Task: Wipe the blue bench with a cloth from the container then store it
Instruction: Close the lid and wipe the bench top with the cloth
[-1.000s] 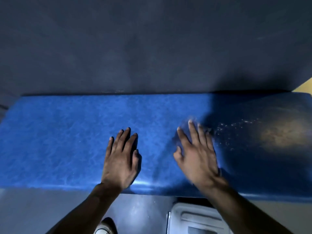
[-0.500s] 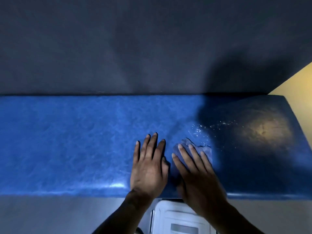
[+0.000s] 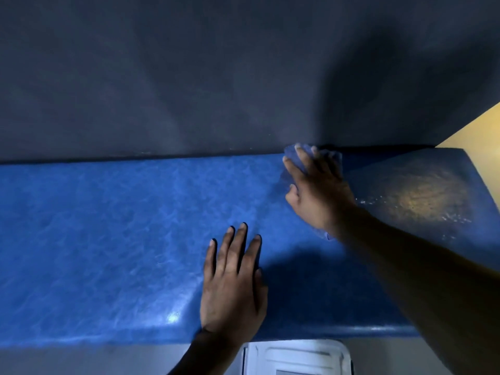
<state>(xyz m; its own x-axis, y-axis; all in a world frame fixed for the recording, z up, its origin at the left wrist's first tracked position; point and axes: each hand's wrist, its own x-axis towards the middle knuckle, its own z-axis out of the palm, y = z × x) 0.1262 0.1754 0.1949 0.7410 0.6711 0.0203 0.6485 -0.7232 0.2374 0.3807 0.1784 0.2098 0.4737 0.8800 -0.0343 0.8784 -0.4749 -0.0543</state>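
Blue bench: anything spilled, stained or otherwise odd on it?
Yes. At the right end of the blue bench, beyond the right hand pressing the cloth, sits a brownish patch edged with pale specks; it looks like unwiped residue, perhaps partly reflected light.

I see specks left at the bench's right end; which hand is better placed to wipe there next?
Right. The right hand presses the cloth flat by the back edge, just beside the speckled patch. The left hand rests bare on the bench, farther away.
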